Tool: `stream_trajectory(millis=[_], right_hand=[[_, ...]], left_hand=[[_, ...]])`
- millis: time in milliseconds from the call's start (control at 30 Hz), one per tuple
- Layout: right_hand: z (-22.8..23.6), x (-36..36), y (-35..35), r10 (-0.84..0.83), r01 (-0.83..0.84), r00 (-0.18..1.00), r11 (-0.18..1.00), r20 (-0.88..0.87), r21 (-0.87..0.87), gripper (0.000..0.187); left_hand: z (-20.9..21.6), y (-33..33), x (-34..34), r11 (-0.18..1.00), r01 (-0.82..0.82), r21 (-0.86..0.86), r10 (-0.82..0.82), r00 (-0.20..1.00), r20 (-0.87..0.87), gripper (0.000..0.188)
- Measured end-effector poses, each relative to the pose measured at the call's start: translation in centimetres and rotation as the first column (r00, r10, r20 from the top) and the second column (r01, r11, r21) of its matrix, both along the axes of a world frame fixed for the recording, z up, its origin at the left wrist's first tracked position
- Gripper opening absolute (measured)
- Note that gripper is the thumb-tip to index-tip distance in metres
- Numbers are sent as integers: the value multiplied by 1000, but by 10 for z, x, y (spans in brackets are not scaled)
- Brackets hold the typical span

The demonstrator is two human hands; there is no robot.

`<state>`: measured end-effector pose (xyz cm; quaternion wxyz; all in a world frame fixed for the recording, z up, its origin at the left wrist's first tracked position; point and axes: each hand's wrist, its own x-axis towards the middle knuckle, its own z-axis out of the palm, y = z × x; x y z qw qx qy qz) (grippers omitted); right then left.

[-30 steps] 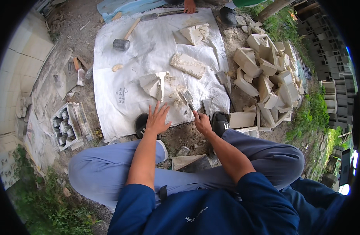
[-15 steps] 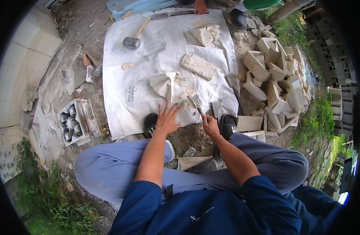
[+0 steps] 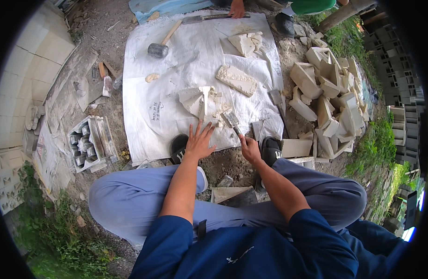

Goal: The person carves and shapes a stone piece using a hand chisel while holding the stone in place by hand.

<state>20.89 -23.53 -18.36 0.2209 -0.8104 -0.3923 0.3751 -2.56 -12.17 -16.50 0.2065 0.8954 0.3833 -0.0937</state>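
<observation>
My left hand lies with fingers spread on the near part of a white woven sheet. Its fingertips are at the near end of a broken cream-coloured block piece, which has a pale upright rib; I cannot tell if they touch it. My right hand is wrapped around the handle of a short tool with a flat metal head. That head rests among crumbled bits just right of the piece. Farther out lies a rough-faced slab.
A mallet and another broken chunk lie farther off. Another person's hand is on a long-handled tool at the far edge. Broken blocks are heaped at right. A mould-like block sits at left.
The tool's head has shifted slightly left toward the crumbled bits, with my right hand still around its handle. My left hand stays spread in the same place.
</observation>
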Motion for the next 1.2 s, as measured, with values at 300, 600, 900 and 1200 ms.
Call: stream_trajectory(millis=[300,600,900,1200], right_hand=[[-5,0,-2,34,-33,999,996,16,-88,70],[4,-1,-1,19,-15,1000,990,21,-144,72],[6,0,0,-28,26,999,997,-26,-72,70],[-3,-7,0,8,-8,1000,1000,-4,27,70]], left_hand=[[-2,-2,-5,1000,-16,12,16,1000,8,84],[3,1,-2,1000,-15,1,15,1000,-16,84],[0,-2,-6,999,-37,-9,37,999,8,82],[1,1,-8,998,-53,-13,53,999,11,83]])
